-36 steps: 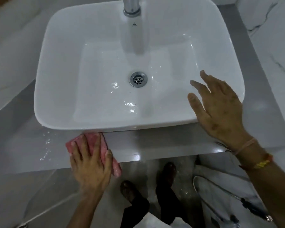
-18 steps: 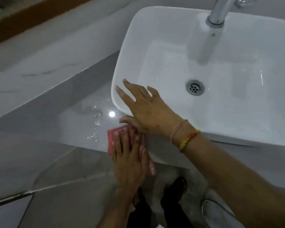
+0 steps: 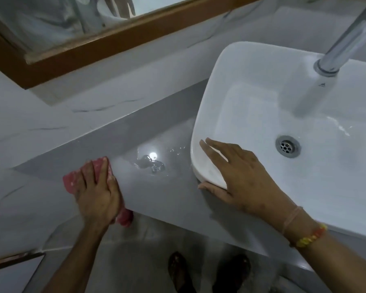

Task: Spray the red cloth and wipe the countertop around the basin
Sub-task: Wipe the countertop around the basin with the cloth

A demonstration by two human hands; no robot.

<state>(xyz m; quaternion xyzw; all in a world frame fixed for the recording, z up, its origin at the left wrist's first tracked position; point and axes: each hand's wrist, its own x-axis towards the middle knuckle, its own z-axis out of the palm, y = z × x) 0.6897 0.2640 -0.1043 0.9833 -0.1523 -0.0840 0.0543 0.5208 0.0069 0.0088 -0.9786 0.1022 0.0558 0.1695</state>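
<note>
Because it lies bunched and limp under the left hand (image 3: 97,197), the red cloth (image 3: 99,166) looks light, soft and damp, likely to drag easily over the glossy countertop (image 3: 156,199) if pressed flat under a spread palm rather than pinched. The left fingers (image 3: 87,176) are splayed and pressing down on it, near the front edge of the counter, with one end of the cloth hanging just over that edge. The right hand (image 3: 239,178) rests open on the near left corner of the basin (image 3: 251,92), thumb under the rim, gripping nothing. Beyond the cloth, water drops (image 3: 154,166) sit between it and the basin. Compared with half a second ago, the cloth has slid leftward, away from the basin, and the hands, then touching, are now well apart.
</note>
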